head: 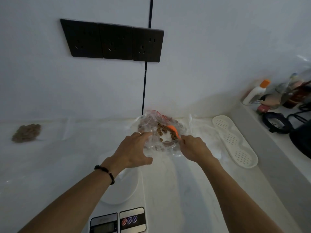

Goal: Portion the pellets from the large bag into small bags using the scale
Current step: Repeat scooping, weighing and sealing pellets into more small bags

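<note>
A large clear plastic bag (pixel 149 122) of brown pellets (pixel 162 129) lies open on the white counter by the wall. My left hand (pixel 134 151) holds the bag's near rim, fingers curled into the plastic. My right hand (pixel 193 148) grips the handle of an orange spoon (pixel 174 131), whose bowl sits among the pellets inside the bag. A white scale (pixel 123 216) with a round white bowl (pixel 122 190) on it stands at the near edge, partly under my left forearm. A small filled bag of pellets (pixel 27 132) lies far left.
A white perforated tray (pixel 235 142) lies right of the bag. A raised ledge at the right holds bottles (pixel 255 92) and dark items (pixel 276 122). Black wall sockets (pixel 114 41) sit above the counter.
</note>
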A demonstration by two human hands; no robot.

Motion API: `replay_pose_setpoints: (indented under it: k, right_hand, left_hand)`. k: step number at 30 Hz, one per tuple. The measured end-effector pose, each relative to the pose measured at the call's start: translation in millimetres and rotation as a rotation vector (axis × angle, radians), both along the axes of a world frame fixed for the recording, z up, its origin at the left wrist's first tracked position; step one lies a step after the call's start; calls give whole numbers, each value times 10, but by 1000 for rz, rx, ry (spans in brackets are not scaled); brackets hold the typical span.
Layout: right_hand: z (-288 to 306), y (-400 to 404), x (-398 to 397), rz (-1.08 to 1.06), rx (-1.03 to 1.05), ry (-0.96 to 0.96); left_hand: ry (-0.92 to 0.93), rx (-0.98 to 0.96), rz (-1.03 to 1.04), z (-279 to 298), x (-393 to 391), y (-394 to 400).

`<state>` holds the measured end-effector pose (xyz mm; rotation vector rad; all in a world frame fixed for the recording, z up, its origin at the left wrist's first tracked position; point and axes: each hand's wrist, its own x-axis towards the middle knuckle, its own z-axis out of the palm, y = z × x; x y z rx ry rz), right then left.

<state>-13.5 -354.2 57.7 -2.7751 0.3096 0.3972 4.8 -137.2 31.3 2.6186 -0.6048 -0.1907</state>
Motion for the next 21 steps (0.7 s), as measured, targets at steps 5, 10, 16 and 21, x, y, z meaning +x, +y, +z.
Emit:
replay_pose_setpoints:
  k: [5,10,16,21]
  right_hand:
    - [-20,115,119,90,-8,22]
    - [-61,55,129,80,-216,-77]
    - [-179,32,337,-25,-128,-190]
    - [-284,39,520,-86,-103,-275]
  left_hand:
    - [24,55,0,-30,84,-25]
    - [32,68,-11,-30,123,-20]
    - [28,61,0,-84,133,20]
    - [15,53,-8,-60,144,38]
